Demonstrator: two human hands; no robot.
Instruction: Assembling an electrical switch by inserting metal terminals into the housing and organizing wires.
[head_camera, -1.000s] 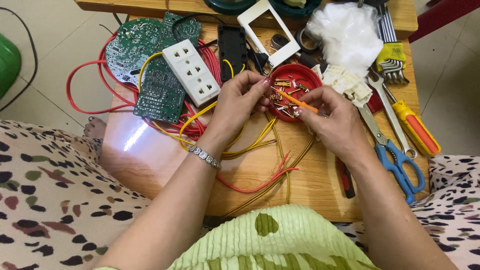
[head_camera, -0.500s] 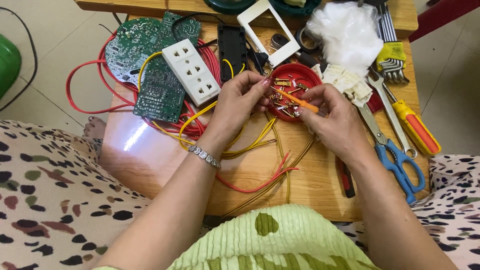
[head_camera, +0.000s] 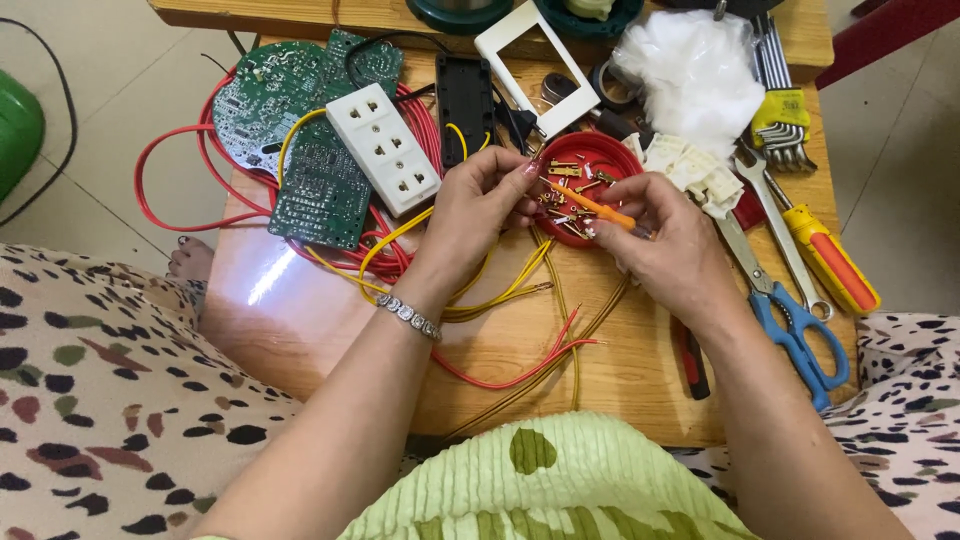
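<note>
My right hand (head_camera: 668, 238) grips a small orange-handled screwdriver (head_camera: 597, 209) whose tip points left over a red dish (head_camera: 590, 156) filled with several brass screws and metal bits. My left hand (head_camera: 478, 205) pinches something tiny at the dish's left rim, right at the screwdriver's tip; the piece is too small to identify. Both hands hover above yellow wires (head_camera: 505, 290) and red wires (head_camera: 520, 375) lying on the wooden table (head_camera: 620, 385).
A white socket strip (head_camera: 383, 148) and green circuit boards (head_camera: 310, 170) lie at the left. Blue-handled scissors (head_camera: 790, 320), a spanner, a yellow-orange screwdriver (head_camera: 830, 258), hex keys, white plastic parts (head_camera: 690, 170) and a plastic bag sit at the right. A black case (head_camera: 465, 95) and white frame lie behind.
The right hand has tilted the screwdriver and brought its tip closer to the left fingers at the dish. Little else has moved.
</note>
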